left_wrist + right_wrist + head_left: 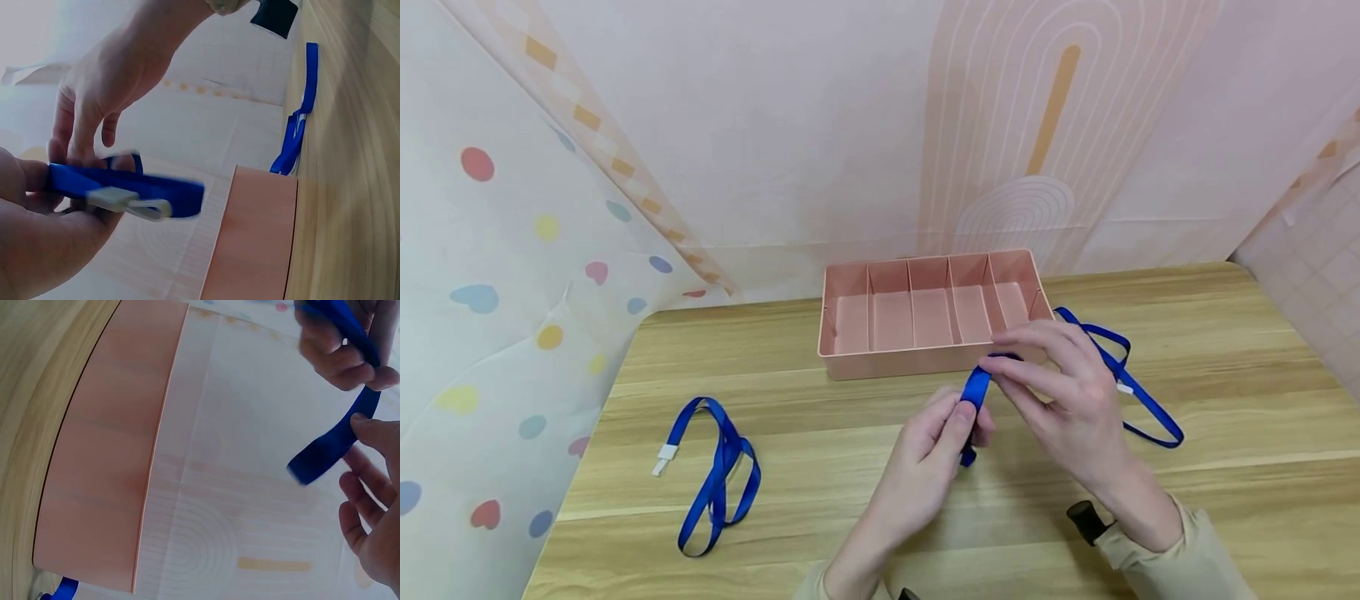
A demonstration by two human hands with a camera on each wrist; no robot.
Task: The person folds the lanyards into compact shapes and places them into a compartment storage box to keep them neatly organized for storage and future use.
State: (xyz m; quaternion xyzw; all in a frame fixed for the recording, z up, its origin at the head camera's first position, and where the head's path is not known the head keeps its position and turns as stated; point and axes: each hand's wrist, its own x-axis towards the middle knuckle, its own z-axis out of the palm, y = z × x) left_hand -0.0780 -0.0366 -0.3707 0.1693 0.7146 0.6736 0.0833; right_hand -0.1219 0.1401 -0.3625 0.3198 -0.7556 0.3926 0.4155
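Observation:
A folded blue lanyard (976, 388) is held up over the table, in front of the pink box. My left hand (921, 467) grips it, thumb pressed on top of the strap. The fingers of my right hand (1075, 404) pinch the same strap farther along, and its end sticks out past them in the right wrist view. From the bundle in the left wrist view hangs a white plastic clip (115, 199). A second blue lanyard (724, 467) lies loosely looped on the table's left. A third blue lanyard (1153, 410) lies at the right, partly behind my right hand.
At the back of the wooden table (775, 333) stands a pink box (895, 365) with several compartments, close to the patterned wall cloth (820, 150). The lanyard on the left has a white clip (666, 454). A black device (1086, 522) sits at my right wrist.

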